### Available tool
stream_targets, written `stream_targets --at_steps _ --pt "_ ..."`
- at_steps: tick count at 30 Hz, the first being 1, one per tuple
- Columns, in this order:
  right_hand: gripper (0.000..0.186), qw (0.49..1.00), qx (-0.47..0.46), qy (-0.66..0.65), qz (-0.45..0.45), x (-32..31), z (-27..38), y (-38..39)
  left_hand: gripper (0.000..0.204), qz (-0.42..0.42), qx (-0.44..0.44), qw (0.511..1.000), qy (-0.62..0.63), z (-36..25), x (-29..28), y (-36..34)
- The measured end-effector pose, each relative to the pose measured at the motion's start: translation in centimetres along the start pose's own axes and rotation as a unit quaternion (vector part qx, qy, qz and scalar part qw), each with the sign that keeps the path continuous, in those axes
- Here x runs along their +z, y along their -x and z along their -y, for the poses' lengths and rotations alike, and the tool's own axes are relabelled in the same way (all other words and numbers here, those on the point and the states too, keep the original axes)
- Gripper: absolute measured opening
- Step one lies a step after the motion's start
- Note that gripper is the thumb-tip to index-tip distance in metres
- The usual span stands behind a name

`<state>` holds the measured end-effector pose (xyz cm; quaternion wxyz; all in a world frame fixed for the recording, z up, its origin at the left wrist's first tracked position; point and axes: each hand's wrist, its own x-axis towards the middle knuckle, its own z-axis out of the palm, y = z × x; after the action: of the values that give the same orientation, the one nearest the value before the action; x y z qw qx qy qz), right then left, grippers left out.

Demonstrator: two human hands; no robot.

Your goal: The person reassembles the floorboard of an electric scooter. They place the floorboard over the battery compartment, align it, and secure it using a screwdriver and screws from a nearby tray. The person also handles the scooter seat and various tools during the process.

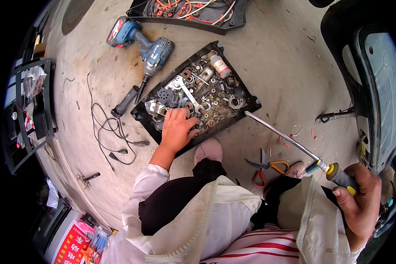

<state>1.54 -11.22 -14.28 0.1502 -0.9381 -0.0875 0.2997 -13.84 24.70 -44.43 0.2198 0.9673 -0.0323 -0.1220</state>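
Observation:
A black tray on the floor holds a jumble of bolts, nuts, washers and small metal parts. My left hand reaches over its near left edge, fingers bent down among the parts and thumb spread apart; the fingertips are partly hidden. A silver open-ended wrench lies just beyond my fingers, and a white bottle rests at the tray's far corner. At the right, my right hand is closed around the grey and yellow handle of a long screwdriver. Its shaft points toward the tray's right corner.
A blue cordless impact wrench lies beyond the tray's left side, near a black cable. Scissors with orange and red handles lie by my feet. Another black tray holds wires at the back. A dark vehicle part stands right.

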Motion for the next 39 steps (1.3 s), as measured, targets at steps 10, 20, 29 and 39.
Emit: stream_targets --at_steps 10,20,29,39 --pt "0.057 0.999 -0.019 -0.037 -0.021 0.4 -1.6 0.0 0.03 -0.082 -0.004 0.996 -0.023 0.3 -0.7 -0.6" --pt "0.061 0.996 0.021 -0.04 0.076 -0.8 -0.9 -0.2 0.025 -0.155 -0.089 0.981 -0.079 -0.3 1.3 -0.6" --pt "0.06 0.995 0.023 -0.043 0.084 -0.8 -1.2 -0.3 0.016 -0.09 0.007 0.996 0.016 -0.4 0.7 -0.2" --pt "0.06 0.998 0.019 -0.027 0.059 -0.6 -1.0 -0.5 0.044 -0.158 -0.079 0.983 -0.046 -0.7 0.6 -0.9"
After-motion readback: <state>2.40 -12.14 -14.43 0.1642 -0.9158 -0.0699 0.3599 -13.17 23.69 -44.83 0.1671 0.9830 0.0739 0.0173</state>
